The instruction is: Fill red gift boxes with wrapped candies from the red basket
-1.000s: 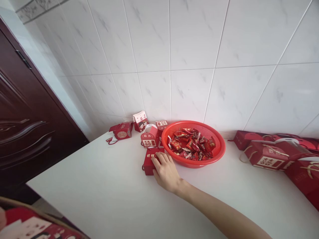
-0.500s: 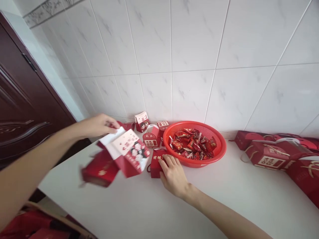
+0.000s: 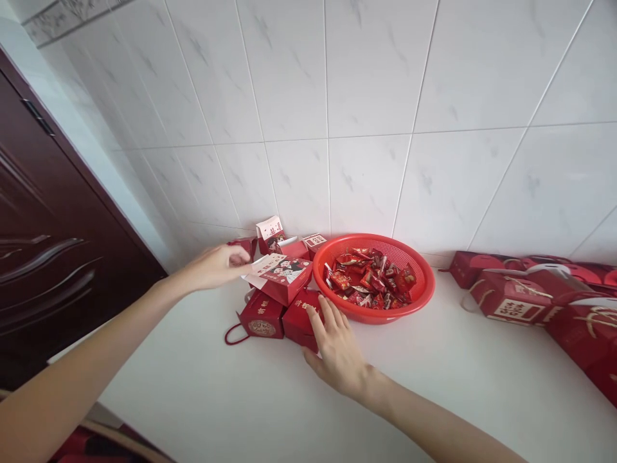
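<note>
White tiled wall (image 3: pixel 376 77) rose behind a pale tabletop (image 3: pixel 270 411), where a red basket (image 3: pixel 424 276) held small wrapped packets (image 3: pixel 371 280). Just left of the basket stood a red box with gold lettering (image 3: pixel 299 321); the right hand (image 3: pixel 340 354) lay against it, its grip wide, fingers spread. Touching that box, farther from the basket, was a box with a round emblem (image 3: pixel 263 315). Also left of the basket, a box printed with a couple (image 3: pixel 289 273) lay tilted. At its outer end, the left hand (image 3: pixel 216 265) had a narrow, curled grip; whether it pinched anything could not be told. More red boxes (image 3: pixel 515 299) sat right of the basket.
</note>
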Demonstrator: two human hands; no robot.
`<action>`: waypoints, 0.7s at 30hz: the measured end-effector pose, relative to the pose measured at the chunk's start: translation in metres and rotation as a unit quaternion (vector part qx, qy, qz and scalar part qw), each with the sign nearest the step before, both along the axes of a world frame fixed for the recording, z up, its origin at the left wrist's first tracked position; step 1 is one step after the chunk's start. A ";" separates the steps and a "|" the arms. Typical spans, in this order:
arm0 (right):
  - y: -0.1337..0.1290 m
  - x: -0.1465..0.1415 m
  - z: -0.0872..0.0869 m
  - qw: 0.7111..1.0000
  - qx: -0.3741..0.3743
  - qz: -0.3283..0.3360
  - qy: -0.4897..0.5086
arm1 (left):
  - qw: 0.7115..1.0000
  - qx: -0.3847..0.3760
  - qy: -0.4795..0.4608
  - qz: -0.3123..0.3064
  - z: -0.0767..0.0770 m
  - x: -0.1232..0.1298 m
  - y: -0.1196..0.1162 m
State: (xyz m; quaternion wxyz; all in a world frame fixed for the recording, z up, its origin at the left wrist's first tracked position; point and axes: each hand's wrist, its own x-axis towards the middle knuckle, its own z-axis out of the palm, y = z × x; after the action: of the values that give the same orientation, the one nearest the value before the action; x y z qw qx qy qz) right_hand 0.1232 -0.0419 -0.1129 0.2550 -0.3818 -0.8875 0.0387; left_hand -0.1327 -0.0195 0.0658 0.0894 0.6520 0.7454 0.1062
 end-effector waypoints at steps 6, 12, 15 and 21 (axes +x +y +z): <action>0.002 -0.007 -0.001 0.999 -0.048 0.001 -0.001 | 0.932 -0.351 -0.038 -0.084 -0.028 0.023 -0.032; -0.013 0.023 0.000 0.994 -0.050 0.081 0.046 | 0.958 -0.285 -0.006 -0.044 -0.051 0.017 0.004; -0.028 0.042 -0.003 0.994 -0.047 0.086 0.053 | 0.966 -0.255 0.035 -0.035 -0.055 0.020 0.017; -0.061 0.065 -0.012 0.994 0.025 0.079 0.078 | 0.935 -0.270 -0.116 -0.201 -0.071 0.070 0.007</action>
State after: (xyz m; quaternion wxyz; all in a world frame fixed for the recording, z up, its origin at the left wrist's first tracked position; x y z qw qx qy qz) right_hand 0.1884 -0.1028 -0.1253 0.3291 -0.2998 -0.8930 0.0663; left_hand -0.0624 -0.0124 -0.0057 0.3675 0.7225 0.5840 -0.0440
